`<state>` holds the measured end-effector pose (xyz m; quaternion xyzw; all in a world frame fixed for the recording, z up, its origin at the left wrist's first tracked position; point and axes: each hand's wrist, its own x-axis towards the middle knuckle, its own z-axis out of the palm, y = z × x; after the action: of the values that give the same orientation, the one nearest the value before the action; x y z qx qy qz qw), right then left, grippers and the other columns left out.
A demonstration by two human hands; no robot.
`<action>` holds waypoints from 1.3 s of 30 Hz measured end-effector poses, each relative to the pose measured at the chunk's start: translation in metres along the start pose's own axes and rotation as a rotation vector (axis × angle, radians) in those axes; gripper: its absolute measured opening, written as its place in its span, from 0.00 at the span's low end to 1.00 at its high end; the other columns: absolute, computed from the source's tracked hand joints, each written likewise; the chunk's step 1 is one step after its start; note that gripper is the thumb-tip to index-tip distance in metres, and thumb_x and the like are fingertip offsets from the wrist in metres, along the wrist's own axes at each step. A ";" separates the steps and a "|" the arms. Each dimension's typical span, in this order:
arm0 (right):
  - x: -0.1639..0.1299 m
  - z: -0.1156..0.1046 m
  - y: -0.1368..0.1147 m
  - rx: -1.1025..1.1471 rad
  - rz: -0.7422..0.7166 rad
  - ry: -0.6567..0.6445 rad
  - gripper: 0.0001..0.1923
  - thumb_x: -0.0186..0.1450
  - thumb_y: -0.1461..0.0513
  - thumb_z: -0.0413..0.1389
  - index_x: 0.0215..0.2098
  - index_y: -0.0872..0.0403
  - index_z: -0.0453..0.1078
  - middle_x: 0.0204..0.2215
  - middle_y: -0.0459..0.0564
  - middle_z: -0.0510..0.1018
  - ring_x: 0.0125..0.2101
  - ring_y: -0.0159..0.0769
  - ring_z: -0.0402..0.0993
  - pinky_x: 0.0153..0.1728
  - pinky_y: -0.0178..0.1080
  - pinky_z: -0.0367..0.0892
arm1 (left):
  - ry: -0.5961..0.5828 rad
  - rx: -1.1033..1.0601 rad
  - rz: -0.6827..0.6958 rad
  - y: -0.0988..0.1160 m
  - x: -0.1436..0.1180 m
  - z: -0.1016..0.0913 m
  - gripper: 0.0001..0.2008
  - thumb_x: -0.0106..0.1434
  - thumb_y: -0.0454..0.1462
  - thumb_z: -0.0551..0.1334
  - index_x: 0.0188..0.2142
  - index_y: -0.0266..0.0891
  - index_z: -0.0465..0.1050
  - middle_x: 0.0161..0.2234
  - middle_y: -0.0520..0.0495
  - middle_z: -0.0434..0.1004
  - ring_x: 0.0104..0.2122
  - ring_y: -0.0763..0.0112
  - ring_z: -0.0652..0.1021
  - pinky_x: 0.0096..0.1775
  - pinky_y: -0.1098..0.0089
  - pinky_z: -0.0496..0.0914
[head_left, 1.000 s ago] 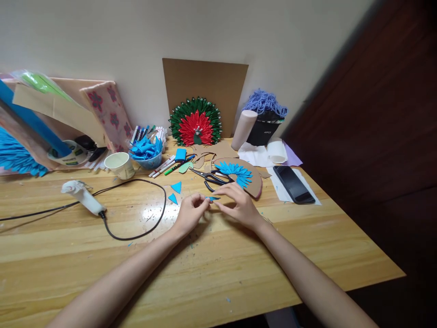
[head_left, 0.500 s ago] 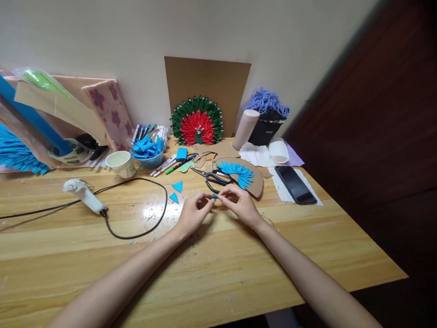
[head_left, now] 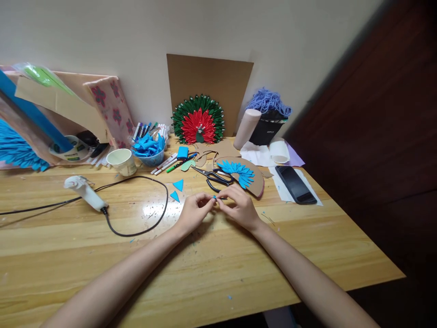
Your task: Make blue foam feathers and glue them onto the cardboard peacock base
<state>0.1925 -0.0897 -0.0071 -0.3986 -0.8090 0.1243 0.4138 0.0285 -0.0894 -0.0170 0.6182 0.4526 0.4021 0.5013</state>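
- Both hands meet in the middle of the wooden table (head_left: 239, 269), fingertips pinched together on one tiny blue paper piece (head_left: 215, 197). It's mostly hidden by the fingers, so I can't tell its shape.
- Left hand (head_left: 193, 213) comes in from the near left, thumb and forefinger closed on the left end of the piece.
- Right hand (head_left: 241, 207) comes from the near right, fingers curled over and nipping the other end. The two hands are touching at the tips.
- Just beyond the hands: black-handled scissors (head_left: 213, 176) and a brown cardboard half-disc (head_left: 256, 180) with a fan of blue paper petals (head_left: 238, 172) stuck on it.
- Two loose blue triangles (head_left: 176, 190) lie a bit left of the left hand.
- Far left: a white glue gun (head_left: 83, 192) with its black cord (head_left: 143, 228) looping across the table, a paper cup (head_left: 122, 161), and a blue bowl (head_left: 149, 152) of folded blue bits.
- Against the far wall stands a red-and-green peacock fan (head_left: 198, 121).
- A black phone (head_left: 295, 184) sits to the right on white paper.
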 end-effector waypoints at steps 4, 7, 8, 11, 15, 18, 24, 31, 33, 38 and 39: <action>-0.002 0.001 0.003 -0.067 -0.098 -0.047 0.05 0.61 0.66 0.52 0.34 0.52 0.68 0.30 0.49 0.76 0.33 0.37 0.69 0.36 0.42 0.66 | -0.024 -0.116 -0.069 -0.001 0.002 -0.001 0.12 0.55 0.43 0.60 0.27 0.33 0.72 0.22 0.49 0.72 0.22 0.75 0.70 0.24 0.76 0.63; -0.003 -0.001 0.005 -0.124 -0.179 -0.079 0.06 0.61 0.67 0.52 0.36 0.53 0.69 0.31 0.51 0.76 0.35 0.38 0.69 0.36 0.41 0.67 | -0.035 -0.174 -0.072 -0.001 0.003 -0.002 0.12 0.55 0.42 0.60 0.24 0.34 0.72 0.21 0.49 0.72 0.21 0.76 0.70 0.24 0.76 0.64; -0.003 -0.001 0.005 -0.138 -0.202 -0.090 0.07 0.61 0.67 0.52 0.37 0.54 0.69 0.32 0.51 0.77 0.36 0.38 0.69 0.37 0.41 0.67 | -0.038 -0.190 -0.068 0.000 0.003 -0.003 0.13 0.56 0.42 0.60 0.23 0.34 0.71 0.20 0.50 0.71 0.21 0.76 0.70 0.25 0.76 0.64; -0.002 -0.002 0.005 -0.153 -0.238 -0.105 0.08 0.61 0.67 0.52 0.38 0.54 0.69 0.34 0.52 0.77 0.37 0.38 0.69 0.38 0.41 0.67 | -0.043 -0.214 -0.061 0.000 0.004 -0.005 0.13 0.56 0.42 0.59 0.22 0.33 0.71 0.19 0.51 0.69 0.20 0.77 0.68 0.25 0.76 0.63; 0.001 -0.001 0.001 -0.068 -0.154 -0.063 0.06 0.61 0.66 0.53 0.36 0.54 0.70 0.32 0.51 0.77 0.36 0.38 0.70 0.38 0.41 0.67 | 0.000 -0.179 -0.050 -0.001 0.004 -0.003 0.13 0.55 0.43 0.60 0.24 0.33 0.72 0.20 0.50 0.70 0.20 0.77 0.68 0.24 0.76 0.62; 0.002 -0.001 -0.002 0.029 0.026 -0.006 0.06 0.60 0.64 0.55 0.37 0.53 0.70 0.31 0.50 0.77 0.33 0.36 0.71 0.35 0.40 0.68 | 0.034 -0.126 -0.049 -0.001 0.003 -0.001 0.15 0.56 0.45 0.59 0.26 0.33 0.72 0.22 0.49 0.72 0.20 0.77 0.68 0.22 0.77 0.61; 0.001 -0.001 -0.003 0.081 0.062 0.022 0.06 0.60 0.64 0.55 0.36 0.52 0.71 0.31 0.49 0.76 0.33 0.37 0.71 0.36 0.41 0.67 | 0.070 -0.016 -0.003 -0.001 0.002 0.001 0.16 0.57 0.45 0.58 0.27 0.33 0.72 0.22 0.49 0.72 0.19 0.77 0.67 0.21 0.77 0.61; 0.001 -0.001 0.000 0.064 0.020 0.041 0.07 0.61 0.64 0.54 0.37 0.51 0.72 0.31 0.49 0.77 0.34 0.37 0.71 0.36 0.41 0.66 | 0.008 0.013 0.006 -0.001 0.001 -0.001 0.15 0.59 0.45 0.56 0.31 0.34 0.73 0.22 0.50 0.70 0.20 0.77 0.68 0.22 0.77 0.61; 0.001 -0.002 0.000 0.066 0.030 0.046 0.07 0.61 0.64 0.54 0.36 0.52 0.72 0.31 0.50 0.77 0.34 0.37 0.71 0.36 0.41 0.66 | -0.008 0.010 0.004 -0.001 0.000 -0.001 0.15 0.59 0.45 0.56 0.33 0.34 0.72 0.20 0.51 0.69 0.19 0.77 0.68 0.21 0.77 0.61; 0.002 -0.003 0.001 0.058 0.023 0.048 0.06 0.61 0.65 0.54 0.35 0.52 0.72 0.31 0.49 0.77 0.34 0.37 0.71 0.36 0.41 0.66 | 0.027 0.069 0.062 -0.002 0.000 0.000 0.14 0.60 0.44 0.56 0.32 0.35 0.73 0.21 0.51 0.70 0.20 0.76 0.69 0.23 0.76 0.62; 0.002 -0.003 0.000 0.057 0.021 0.047 0.05 0.61 0.65 0.54 0.35 0.52 0.72 0.30 0.49 0.77 0.33 0.37 0.71 0.36 0.41 0.66 | 0.042 0.097 0.080 -0.002 -0.001 0.001 0.14 0.60 0.44 0.56 0.32 0.35 0.73 0.22 0.50 0.72 0.21 0.75 0.69 0.23 0.76 0.63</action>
<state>0.1940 -0.0882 -0.0046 -0.3980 -0.7908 0.1421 0.4427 0.0284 -0.0901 -0.0195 0.6509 0.4567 0.4124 0.4447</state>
